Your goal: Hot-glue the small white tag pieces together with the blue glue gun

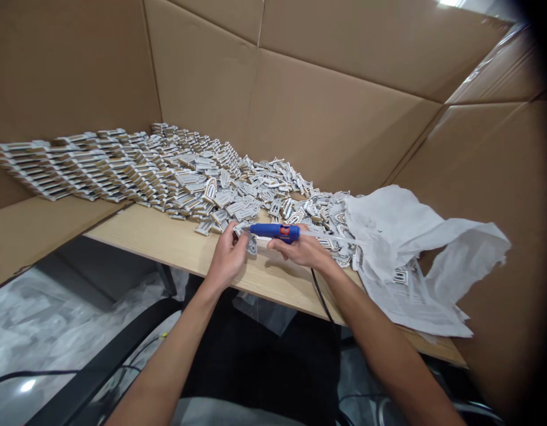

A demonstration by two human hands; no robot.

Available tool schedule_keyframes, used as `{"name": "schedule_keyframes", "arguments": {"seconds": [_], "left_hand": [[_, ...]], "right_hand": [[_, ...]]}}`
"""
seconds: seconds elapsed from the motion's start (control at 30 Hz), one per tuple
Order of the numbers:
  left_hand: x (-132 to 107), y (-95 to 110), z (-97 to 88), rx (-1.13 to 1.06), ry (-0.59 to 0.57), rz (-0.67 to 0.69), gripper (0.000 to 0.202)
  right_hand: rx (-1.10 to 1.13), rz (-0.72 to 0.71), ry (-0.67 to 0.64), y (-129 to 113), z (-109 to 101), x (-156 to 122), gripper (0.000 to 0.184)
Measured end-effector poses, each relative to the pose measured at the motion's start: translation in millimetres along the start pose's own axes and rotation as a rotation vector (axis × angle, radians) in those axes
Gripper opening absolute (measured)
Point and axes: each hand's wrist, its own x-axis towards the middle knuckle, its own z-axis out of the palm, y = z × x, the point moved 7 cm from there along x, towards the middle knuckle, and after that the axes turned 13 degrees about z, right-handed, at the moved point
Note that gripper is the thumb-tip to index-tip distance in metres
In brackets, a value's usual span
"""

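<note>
My right hand (305, 251) is closed round a blue glue gun (275, 231) with an orange trigger, its nozzle pointing left. A clear glue stick (320, 235) sticks out of its back end. My left hand (227, 254) pinches a small grey-white flat piece (251, 243) just under the nozzle, above the wooden tabletop (175, 239). Behind my hands lies a heap of loose pieces of the same kind (273, 195).
Neat overlapping rows of stacked pieces (100, 165) fill the back left of the table. A crumpled white plastic bag (415, 254) lies at the right. Cardboard walls (326, 118) close in the back and right. The gun's black cord (321, 299) drops over the front edge.
</note>
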Motion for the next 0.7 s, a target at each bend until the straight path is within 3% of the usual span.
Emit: {"name": "schedule_keyframes", "arguments": {"seconds": [0.33,0.47,0.7], "left_hand": [[0.8,3.1,-1.0,0.036,0.007,0.010,0.006],[0.9,2.8,-2.4,0.095,0.013,0.017,0.006],[0.7,5.9,-3.8,0.271,0.023,0.029,0.006]], "right_hand": [[0.050,-0.016,-0.007,-2.2,1.0,-0.6,0.045],[0.148,-0.044,-0.077,-7.1,3.0,-2.9,0.045],[0.143,-0.231,-0.051,-18.7,4.1,-7.7,0.042]]}}
